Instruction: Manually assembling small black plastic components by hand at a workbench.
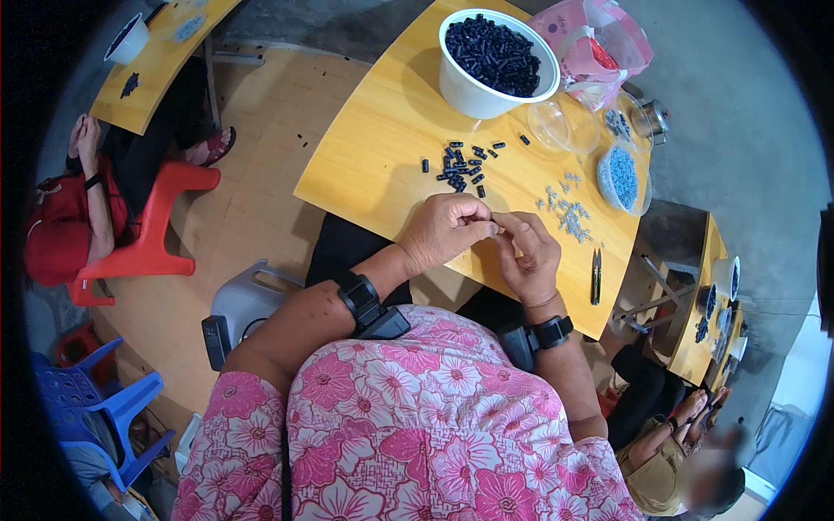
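Note:
My left hand (447, 229) and my right hand (528, 258) meet at the near edge of the yellow table, fingertips pinched together. Whatever lies between them is too small or too hidden to make out. Just beyond my left hand is a loose pile of small black plastic pieces (455, 168). To the right of it, past my right hand, small clear or pale blue pieces (571, 219) lie scattered. A pair of dark tweezers or snips (596, 277) rests near the table's right edge.
A white tub (453, 85) heaped with black pieces stands at the back, beside a pink bag (569, 65). Clear plastic cups (549, 124), a bowl of blue pieces (618, 178) and a metal pot (653, 120) line the right. Other people sit at tables left and lower right.

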Tool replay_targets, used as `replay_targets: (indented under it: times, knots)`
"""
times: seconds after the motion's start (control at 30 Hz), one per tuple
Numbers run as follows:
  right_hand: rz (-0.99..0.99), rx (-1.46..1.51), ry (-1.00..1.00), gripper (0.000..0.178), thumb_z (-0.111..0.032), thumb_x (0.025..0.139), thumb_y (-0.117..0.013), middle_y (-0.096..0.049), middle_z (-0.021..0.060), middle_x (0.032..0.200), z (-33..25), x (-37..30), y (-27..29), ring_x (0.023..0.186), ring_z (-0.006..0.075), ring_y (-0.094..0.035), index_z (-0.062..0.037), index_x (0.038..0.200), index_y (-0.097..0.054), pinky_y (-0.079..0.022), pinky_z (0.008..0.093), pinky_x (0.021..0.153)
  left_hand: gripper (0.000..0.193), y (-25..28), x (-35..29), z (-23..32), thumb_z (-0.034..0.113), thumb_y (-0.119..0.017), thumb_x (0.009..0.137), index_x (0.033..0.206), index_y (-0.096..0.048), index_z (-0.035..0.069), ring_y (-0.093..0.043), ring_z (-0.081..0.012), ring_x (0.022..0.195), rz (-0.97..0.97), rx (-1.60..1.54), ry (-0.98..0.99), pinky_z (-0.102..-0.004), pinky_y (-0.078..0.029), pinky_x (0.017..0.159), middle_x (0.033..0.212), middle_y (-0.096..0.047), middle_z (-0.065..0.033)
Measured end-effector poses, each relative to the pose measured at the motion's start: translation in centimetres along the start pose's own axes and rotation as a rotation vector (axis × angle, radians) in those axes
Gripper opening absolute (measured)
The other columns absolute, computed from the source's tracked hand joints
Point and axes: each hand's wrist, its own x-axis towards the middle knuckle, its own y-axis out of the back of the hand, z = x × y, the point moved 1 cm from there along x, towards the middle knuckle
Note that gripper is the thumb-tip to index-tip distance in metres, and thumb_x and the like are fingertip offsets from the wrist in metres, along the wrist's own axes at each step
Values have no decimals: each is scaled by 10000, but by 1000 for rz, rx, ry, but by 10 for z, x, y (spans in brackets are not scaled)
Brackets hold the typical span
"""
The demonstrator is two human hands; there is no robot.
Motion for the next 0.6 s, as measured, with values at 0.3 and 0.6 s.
replay_targets:
  times: [0.3, 0.6]
  knots:
    - [104, 52, -154, 189, -62, 813, -675, -629, 141, 820, 38, 49, -12, 680, 279, -626, -36, 1000, -693, -499, 359, 624, 91, -3, 1, 3, 82, -704, 846, 882, -668, 7, -622, -100, 709, 22, -50, -37, -255, -500, 654, 790, -668, -55]
    - [133, -44, -173, 122, -89, 825, -633, -621, 154, 804, 47, 75, -35, 743, 353, -625, -60, 928, -692, -507, 414, 659, 91, -3, 3, 7, 90, -701, 841, 861, -653, 15, -565, -105, 644, 24, -5, -86, -263, -463, 599, 740, -624, -48]
